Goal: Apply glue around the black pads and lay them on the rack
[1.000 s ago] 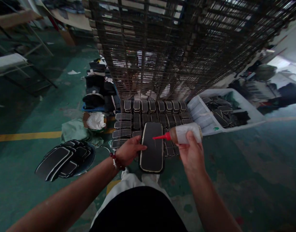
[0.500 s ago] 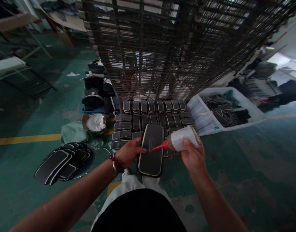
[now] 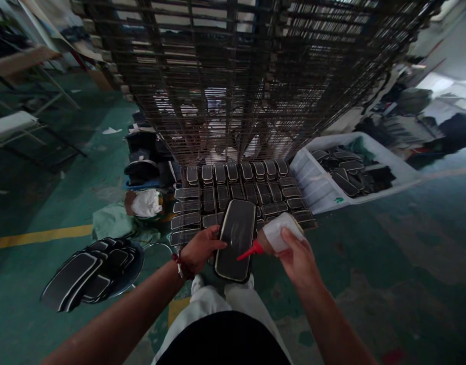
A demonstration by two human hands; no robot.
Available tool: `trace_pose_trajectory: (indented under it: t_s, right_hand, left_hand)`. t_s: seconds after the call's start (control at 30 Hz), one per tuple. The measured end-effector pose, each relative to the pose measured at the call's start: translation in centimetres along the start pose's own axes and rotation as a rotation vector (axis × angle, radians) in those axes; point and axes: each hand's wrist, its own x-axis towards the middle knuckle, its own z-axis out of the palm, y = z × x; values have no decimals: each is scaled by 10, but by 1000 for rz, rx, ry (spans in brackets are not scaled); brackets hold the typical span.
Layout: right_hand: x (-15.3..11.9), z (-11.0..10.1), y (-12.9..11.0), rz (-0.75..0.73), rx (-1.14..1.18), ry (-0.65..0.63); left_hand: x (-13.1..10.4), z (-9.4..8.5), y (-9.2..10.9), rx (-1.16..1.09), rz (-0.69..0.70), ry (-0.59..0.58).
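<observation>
My left hand [image 3: 202,248] grips the left edge of a dark, rounded rectangular pad [image 3: 236,233] with a pale border, thumb lying on its face. A wet-looking smear shows on the upper middle of the pad. Wrapped in my right hand [image 3: 299,253] is a squeeze bottle [image 3: 279,232] with a white wrapping and a red pointed nozzle. The bottle tilts down to the left, and its nozzle tip is over the lower middle of the pad; whether it touches cannot be told. Behind the pad, several similar pads [image 3: 193,174] lie in rows on a wire rack shelf.
A tall stack of wire racks [image 3: 218,66] rises in front. To the right stands a white bin [image 3: 320,195] holding dark pieces. At left, more pads [image 3: 77,276] are heaped on a round stool, near an open sack [image 3: 145,203] and dark bundles [image 3: 142,157].
The nozzle has moved down the pad from its middle to lower down, and the smear above it is longer. My left hand keeps its hold. The camera view has shifted slightly.
</observation>
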Motion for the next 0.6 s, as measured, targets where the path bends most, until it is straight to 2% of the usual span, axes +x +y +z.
trace_pose_trajectory:
  t_s: [0.07, 0.17, 0.23, 0.3, 0.4, 0.47, 0.53, 0.6]
  right_hand:
    - [12, -11, -6, -2, 57, 60]
    - [35, -29, -22, -201, 121, 124]
    - [45, -45, -32, -274, 112, 117]
    - [49, -66, -39, -214, 80, 77]
    - [50, -101, -49, 127, 107, 45]
    - [55, -129, -59, 322, 234, 63]
    - [65, -161, -76, 318, 382, 99]
    - [76, -198, -98, 163, 463, 172]
  left_hand:
    - [10, 16, -6, 14, -12, -6]
    - [24, 48, -16, 49, -28, -34]
    - [34, 71, -23, 61, -14, -51]
    - [45, 91, -29, 77, -2, -41]
    - [65, 114, -39, 87, 8, 8]
    - [82, 121, -46, 76, 8, 39]
    - [100, 122, -56, 52, 13, 82]
    - [120, 115, -65, 5, 8, 179]
